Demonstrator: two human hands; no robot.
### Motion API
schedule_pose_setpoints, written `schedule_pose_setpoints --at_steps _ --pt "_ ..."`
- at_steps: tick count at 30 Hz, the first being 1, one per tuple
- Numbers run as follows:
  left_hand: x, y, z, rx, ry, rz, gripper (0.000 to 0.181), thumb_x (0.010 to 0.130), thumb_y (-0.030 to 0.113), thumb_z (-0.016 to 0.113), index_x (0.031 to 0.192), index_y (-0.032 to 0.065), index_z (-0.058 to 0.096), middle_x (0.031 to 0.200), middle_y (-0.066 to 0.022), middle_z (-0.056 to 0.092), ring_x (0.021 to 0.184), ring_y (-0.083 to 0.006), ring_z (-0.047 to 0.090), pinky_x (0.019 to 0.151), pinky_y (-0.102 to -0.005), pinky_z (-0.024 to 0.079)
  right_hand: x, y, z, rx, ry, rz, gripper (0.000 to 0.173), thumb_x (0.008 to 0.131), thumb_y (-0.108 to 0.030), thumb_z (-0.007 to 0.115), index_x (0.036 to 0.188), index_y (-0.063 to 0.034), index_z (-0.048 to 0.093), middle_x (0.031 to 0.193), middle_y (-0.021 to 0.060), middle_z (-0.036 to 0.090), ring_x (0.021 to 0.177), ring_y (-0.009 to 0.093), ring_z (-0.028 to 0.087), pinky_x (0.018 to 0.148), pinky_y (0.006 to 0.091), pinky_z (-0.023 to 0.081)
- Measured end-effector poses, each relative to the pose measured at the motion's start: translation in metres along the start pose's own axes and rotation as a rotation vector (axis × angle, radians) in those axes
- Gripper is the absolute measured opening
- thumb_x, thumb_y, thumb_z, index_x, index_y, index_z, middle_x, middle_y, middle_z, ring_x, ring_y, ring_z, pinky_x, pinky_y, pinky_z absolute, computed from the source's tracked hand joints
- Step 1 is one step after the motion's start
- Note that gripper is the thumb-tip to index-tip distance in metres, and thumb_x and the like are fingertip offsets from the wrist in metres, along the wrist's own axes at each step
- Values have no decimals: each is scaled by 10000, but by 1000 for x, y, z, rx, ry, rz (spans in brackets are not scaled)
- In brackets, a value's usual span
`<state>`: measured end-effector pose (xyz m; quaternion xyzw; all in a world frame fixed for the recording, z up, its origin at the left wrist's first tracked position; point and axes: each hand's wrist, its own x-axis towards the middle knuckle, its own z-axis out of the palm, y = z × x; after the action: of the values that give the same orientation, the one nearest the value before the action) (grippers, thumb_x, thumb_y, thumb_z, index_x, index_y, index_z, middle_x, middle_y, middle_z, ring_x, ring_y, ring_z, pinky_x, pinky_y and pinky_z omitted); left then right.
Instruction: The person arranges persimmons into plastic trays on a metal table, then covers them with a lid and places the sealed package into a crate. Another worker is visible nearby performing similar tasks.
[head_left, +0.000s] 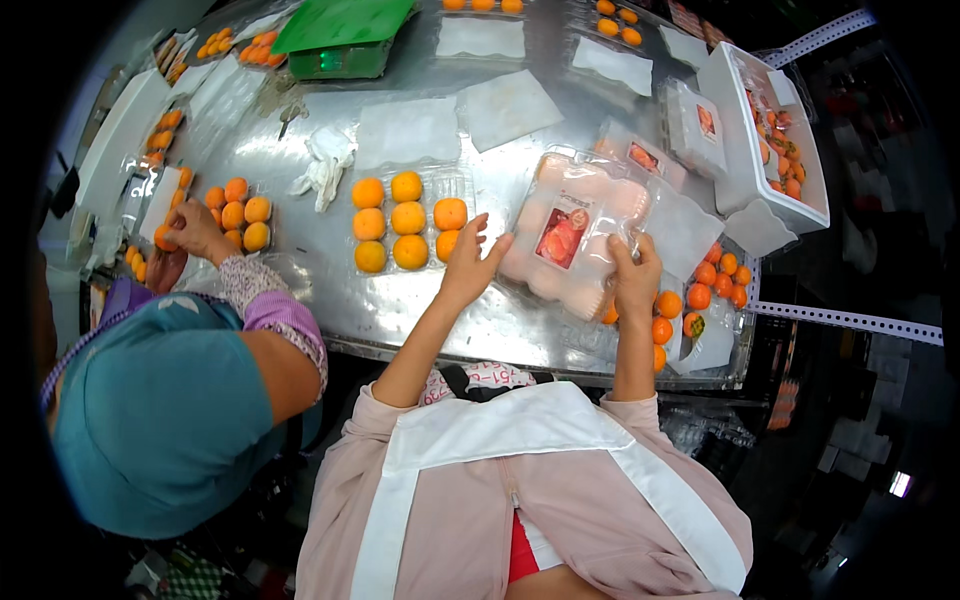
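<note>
A closed clear plastic fruit pack (517, 225) lies tilted before me, with a pale sheet over the fruit and a printed red label (562, 234) on top. My right hand (636, 271) grips its right edge, thumb on top. My left hand (471, 262) is beside the pack's left edge, fingers apart and holding nothing that I can see. Just left of that hand is an open clear tray (469, 187) with several orange persimmons (409, 217) in rows. My left fingers partly cover the persimmon at its lower right.
Loose persimmons (703, 281) lie on the metal table (322, 247) at right, near a white foam box (810, 202). Further back are foam sheets (510, 109), a green scale (337, 60) and a crumpled white glove (325, 161). A co-worker's hand (199, 229) holds a persimmon at left.
</note>
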<state>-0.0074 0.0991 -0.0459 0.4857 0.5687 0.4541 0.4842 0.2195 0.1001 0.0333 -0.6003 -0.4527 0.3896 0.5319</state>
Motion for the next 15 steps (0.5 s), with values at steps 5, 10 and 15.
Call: schedule_pose_setpoints --at_steps 5,10,15 --pt "-24 5 -1 -24 -42 -104 550 917 380 539 1311 21 407 1215 -162 500 1099 -216 509 918 -306 423 -20 0 -9 -196 7 -314 285 759 -84 700 1000 38 609 999 72 514 857 144 569 627 254 491" --pt "-50 38 -15 -647 -254 -356 726 918 628 241 1458 149 157 1382 -173 367 1200 -272 467 961 -450 442 -49 -9 5 -595 -179 -827 392 600 -69 742 986 -81 671 929 48 561 747 214 631 554 287 505" --pt "-72 20 -29 -911 -283 -408 799 891 654 314 1457 125 114 1381 -180 303 1206 -299 423 932 -435 447 -74 12 10 -645 -358 -1060 525 481 -49 741 992 -162 693 880 17 591 849 242 660 576 297 528"
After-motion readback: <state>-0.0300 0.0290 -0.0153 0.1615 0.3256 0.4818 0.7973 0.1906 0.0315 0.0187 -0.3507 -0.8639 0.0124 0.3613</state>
